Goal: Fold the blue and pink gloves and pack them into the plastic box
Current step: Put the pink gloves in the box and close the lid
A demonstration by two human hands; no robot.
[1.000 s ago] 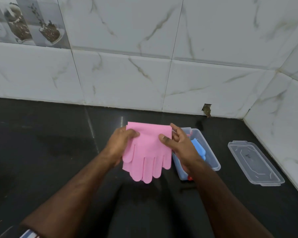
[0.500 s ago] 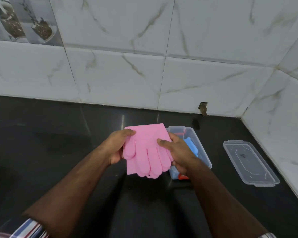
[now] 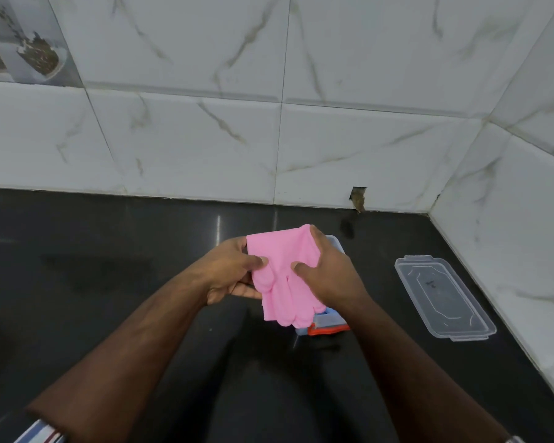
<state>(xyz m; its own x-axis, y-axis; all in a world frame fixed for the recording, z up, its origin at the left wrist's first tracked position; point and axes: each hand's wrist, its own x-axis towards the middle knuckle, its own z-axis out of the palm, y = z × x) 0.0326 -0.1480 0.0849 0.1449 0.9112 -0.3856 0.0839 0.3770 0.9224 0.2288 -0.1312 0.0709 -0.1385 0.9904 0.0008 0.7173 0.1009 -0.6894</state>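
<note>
pink gloves [image 3: 282,270]: soft, light, floppy | left hand [image 3: 229,271] and right hand [image 3: 328,274] both pinched them over plastic box [image 3: 328,324] | best held at folded edges

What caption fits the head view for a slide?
Both hands, left and right, fold pink gloves above the plastic box.

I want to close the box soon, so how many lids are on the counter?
1: a clear lid lies flat on the black counter, right of the hands, near the side wall.
</note>
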